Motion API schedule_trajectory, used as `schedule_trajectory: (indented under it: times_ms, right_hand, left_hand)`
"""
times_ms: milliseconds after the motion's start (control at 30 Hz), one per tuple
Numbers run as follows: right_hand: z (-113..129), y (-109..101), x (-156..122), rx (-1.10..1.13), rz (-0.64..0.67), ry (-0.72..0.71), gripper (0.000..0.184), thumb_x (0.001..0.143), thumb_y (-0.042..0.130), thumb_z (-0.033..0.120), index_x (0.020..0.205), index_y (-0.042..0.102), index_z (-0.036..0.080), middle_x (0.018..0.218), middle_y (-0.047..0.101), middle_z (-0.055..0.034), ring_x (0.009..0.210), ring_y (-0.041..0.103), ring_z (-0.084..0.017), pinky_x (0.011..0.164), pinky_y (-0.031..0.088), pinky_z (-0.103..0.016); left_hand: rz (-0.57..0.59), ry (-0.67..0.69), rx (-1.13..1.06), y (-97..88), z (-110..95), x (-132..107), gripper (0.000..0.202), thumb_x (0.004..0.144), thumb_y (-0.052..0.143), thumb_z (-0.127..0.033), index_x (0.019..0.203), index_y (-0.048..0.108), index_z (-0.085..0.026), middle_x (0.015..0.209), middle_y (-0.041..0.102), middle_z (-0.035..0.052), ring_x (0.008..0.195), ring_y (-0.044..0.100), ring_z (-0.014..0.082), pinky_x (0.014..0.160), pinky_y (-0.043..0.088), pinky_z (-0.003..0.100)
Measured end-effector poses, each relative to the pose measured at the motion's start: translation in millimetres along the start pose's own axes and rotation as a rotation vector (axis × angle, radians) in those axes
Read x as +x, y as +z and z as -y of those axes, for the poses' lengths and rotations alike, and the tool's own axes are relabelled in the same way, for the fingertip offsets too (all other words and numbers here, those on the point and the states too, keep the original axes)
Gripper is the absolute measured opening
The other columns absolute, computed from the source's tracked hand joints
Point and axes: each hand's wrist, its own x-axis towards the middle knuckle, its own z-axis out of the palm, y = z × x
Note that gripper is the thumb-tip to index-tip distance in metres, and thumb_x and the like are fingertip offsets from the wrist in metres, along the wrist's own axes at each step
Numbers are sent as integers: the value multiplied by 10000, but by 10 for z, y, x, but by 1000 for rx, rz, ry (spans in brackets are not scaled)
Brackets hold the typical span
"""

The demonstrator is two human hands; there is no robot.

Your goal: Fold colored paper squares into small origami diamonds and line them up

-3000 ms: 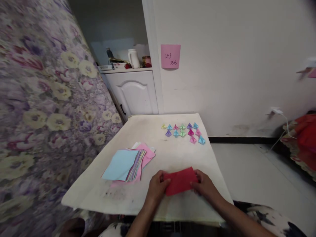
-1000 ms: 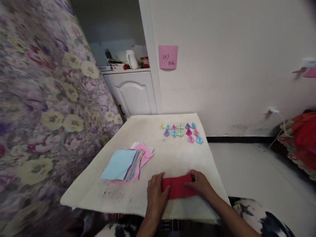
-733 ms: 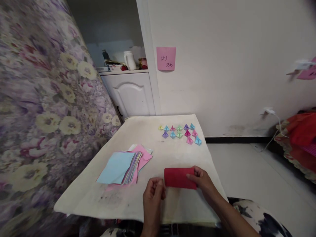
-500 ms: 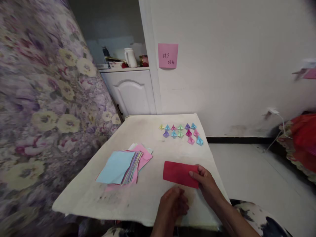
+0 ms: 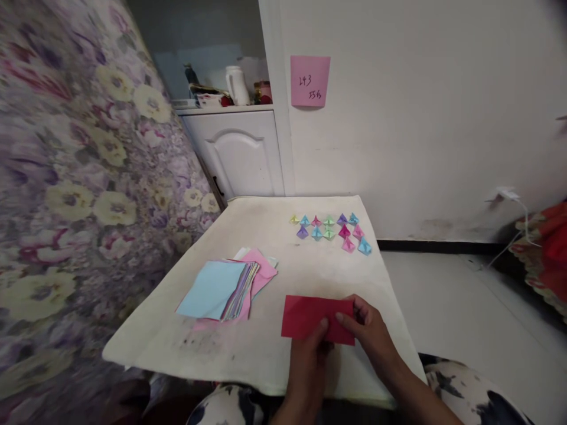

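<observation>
Ideally, hold flat over the desk (image 5: 248, 354), without creasing, the red paper (image 5: 302, 315) pinched (as here) between the fingers (image 5: 325, 324) of left hand (image 5: 310, 349) and right hand (image 5: 368, 328).

A floral curtain (image 5: 97, 195) hangs beside a white cabinet (image 5: 243, 154); a pink note (image 5: 310, 81) sticks to the wall (image 5: 420, 130).

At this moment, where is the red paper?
In the head view, the red paper is at lower centre, held by the left hand and right hand, right of the paper stack.
</observation>
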Motion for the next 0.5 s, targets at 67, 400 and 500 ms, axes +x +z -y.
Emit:
schedule_trajectory:
  times_ms: [67,400,500]
  right_hand:
    - [14,1,-12,-29,-3,-15,277,679,704,402,749,562,175,677,608,-1,633,555,-162,580,444,-249]
    - [38,-2,-64,-37,-17,-72,208,791,619,373,816,539,183,593,465,54,467,397,-76,416,324,-183]
    - [92,-57,-91,-64,-46,-142,234,856,540,357,1037,520,211,751,530,20,484,444,-73,448,382,-201]
  left_hand:
    - [-20,9,41,-12,-8,8,307,719,711,-193,1011,629,-148,886,686,59,757,620,169,599,454,259]
    - [24,53,94,-11,-139,14,210,731,703,-215,908,625,-134,772,653,30,625,575,126,521,420,233]
    - [19,42,86,-7,-181,8,199,732,703,-213,898,631,-130,757,650,26,593,560,111,497,413,223]
